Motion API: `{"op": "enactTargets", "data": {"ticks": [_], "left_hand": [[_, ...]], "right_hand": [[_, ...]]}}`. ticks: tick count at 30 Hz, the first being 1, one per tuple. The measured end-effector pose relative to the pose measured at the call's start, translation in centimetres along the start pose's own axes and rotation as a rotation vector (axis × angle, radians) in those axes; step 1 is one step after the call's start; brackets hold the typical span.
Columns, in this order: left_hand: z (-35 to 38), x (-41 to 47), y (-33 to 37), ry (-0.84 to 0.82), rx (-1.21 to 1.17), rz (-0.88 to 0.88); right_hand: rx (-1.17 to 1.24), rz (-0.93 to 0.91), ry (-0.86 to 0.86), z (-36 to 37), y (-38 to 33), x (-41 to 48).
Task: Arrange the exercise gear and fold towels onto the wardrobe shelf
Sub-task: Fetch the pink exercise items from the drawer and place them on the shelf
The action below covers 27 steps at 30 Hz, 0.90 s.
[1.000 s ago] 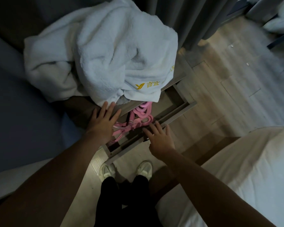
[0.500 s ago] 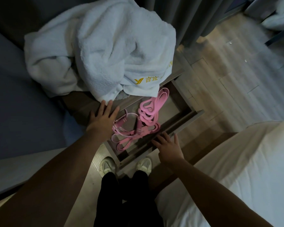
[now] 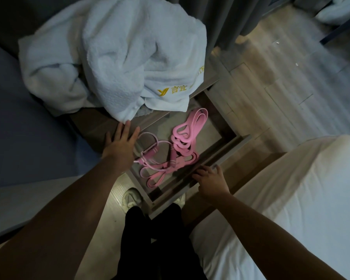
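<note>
left hand (image 3: 120, 145) flat, fingers straight, on cabinet top (image 3: 95, 126) beside towels (image 3: 113, 63) | right hand (image 3: 209, 179) fingers curled over the front edge of drawer (image 3: 230, 146) | pink bands (image 3: 182, 142) lay inside drawer

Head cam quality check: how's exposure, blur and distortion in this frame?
Head view: dim and underexposed overall. The white towels and bed sheet are the brightest areas and are not clipped. The wood floor at upper right is motion-smeared. The pink resistance bands in the open drawer are readable. There is mild wide-angle stretch toward the edges.
</note>
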<state>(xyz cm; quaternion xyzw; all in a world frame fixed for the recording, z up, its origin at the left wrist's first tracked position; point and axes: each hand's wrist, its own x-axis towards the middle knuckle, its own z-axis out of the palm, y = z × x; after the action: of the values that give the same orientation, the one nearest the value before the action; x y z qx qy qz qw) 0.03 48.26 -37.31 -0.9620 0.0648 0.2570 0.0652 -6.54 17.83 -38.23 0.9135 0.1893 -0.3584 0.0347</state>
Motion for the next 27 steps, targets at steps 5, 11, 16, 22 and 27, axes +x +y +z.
{"op": "enactTargets", "data": {"ticks": [5, 11, 16, 22, 27], "left_hand": [[-0.2, 0.1, 0.3, -0.014, -0.018, -0.009], [-0.6, -0.3, 1.0, -0.004, -0.006, -0.035], [-0.3, -0.8, 5.0, 0.193, -0.035, 0.03], [1.6, 0.7, 10.0, 0.124, -0.306, 0.065], [2.7, 5.3, 12.3, 0.024, -0.69, -0.22]], "right_hand": [[0.014, 0.007, -0.013, 0.6, 0.2, -0.5], [0.048, 0.009, 0.023, 0.3, 0.2, -0.2], [0.116, 0.082, 0.179, -0.9, 0.4, 1.8], [0.211, 0.116, 0.14, -2.1, 2.3, 6.9], [0.325, 0.149, 0.158, -1.4, 3.9, 12.2]]}}
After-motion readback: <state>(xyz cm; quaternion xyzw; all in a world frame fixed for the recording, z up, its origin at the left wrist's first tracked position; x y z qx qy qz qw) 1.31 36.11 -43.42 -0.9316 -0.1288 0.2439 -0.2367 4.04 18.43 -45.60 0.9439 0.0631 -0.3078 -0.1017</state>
